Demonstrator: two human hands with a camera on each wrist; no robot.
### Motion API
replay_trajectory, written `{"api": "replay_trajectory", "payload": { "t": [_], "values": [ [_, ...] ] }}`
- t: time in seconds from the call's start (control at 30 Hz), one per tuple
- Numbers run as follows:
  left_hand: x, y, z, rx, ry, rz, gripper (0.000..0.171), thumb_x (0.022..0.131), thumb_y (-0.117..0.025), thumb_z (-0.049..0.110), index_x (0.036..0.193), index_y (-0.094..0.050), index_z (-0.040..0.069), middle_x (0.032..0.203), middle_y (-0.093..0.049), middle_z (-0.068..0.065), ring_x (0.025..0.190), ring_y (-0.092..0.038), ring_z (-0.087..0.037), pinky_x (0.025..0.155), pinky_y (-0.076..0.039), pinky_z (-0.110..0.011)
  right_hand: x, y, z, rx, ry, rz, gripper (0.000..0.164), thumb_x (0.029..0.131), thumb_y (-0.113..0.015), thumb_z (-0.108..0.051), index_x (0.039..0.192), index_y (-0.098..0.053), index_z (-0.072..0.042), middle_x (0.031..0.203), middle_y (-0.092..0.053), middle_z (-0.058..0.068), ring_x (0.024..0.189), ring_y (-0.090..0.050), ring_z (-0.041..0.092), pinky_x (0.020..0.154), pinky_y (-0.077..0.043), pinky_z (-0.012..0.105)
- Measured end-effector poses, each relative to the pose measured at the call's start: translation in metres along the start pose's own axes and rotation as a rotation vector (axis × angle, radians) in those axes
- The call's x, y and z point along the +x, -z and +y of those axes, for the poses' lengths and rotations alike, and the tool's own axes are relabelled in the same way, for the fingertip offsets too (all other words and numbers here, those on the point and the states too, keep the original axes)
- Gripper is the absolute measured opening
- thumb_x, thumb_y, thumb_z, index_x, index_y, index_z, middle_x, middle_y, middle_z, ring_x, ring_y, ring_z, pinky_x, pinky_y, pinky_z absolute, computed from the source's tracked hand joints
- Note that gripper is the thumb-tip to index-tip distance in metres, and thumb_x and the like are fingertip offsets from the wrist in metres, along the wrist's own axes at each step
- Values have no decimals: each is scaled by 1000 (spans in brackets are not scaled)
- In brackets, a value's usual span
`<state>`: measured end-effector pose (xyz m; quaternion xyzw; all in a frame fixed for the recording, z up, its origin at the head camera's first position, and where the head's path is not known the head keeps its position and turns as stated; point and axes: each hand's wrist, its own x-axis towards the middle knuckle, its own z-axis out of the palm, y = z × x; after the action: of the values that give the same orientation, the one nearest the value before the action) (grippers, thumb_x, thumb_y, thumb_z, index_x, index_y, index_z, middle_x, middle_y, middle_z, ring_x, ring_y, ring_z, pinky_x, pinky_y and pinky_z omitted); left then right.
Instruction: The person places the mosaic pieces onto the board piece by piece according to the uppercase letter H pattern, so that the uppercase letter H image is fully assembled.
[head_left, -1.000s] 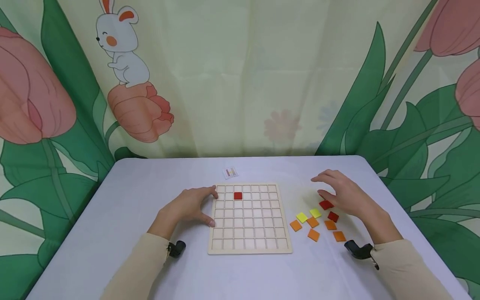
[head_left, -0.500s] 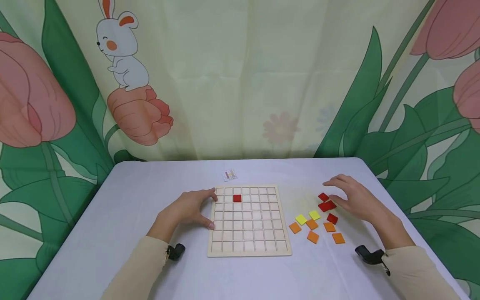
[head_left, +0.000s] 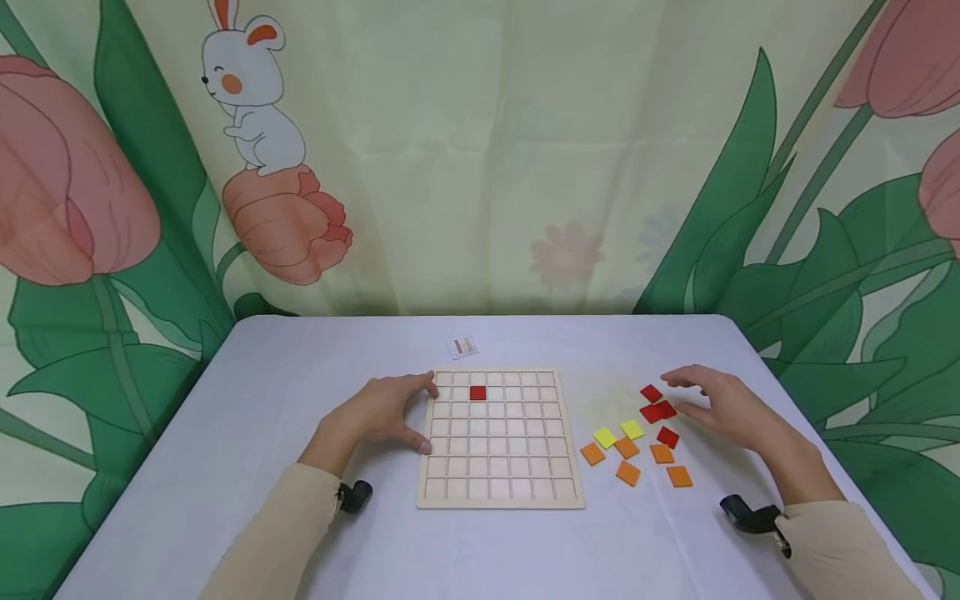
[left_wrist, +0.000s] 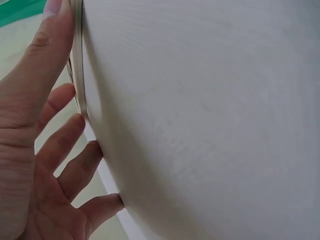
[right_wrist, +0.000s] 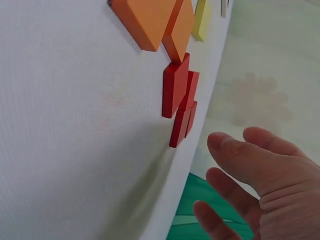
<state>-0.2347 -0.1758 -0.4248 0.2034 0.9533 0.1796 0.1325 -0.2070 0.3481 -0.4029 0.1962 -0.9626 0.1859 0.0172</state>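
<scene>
A square wooden grid board [head_left: 498, 450] lies flat on the table. One red tile [head_left: 477, 392] sits in its second row from the far side, third column from the left. My left hand [head_left: 375, 414] rests at the board's left edge, thumb and fingertips spread along it; the left wrist view shows the thumb [left_wrist: 55, 45] against the rim. To the right of the board, my right hand [head_left: 723, 404] hovers beside several loose red tiles [head_left: 651, 392], holding nothing. In the right wrist view its fingers are loosely bent, apart from the red tiles [right_wrist: 175, 90].
Yellow tiles [head_left: 604, 437] and several orange tiles [head_left: 627, 473] lie scattered between the board and my right forearm. Beyond the board's far edge is a small patterned card [head_left: 462, 347]. A printed curtain [head_left: 480, 167] hangs behind the table [head_left: 480, 550].
My right hand has drawn back to the right and slightly nearer, uncovering the red tiles that it partly hid. The left hand stays at the board's edge.
</scene>
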Motion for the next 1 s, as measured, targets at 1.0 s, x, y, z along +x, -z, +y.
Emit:
{"api": "replay_trajectory", "payload": {
  "t": [1.0],
  "values": [
    [0,0,3,-33,26,-7,83,57,-97,54,129,-61,33,164,-40,6,146,-45,-26,118,-38,-51,2,-11,9,37,-15,-130,35,87,-80,-8,121,-71,-8,114,-68,7,110,-62,33,94,-57,56]
  ]
}}
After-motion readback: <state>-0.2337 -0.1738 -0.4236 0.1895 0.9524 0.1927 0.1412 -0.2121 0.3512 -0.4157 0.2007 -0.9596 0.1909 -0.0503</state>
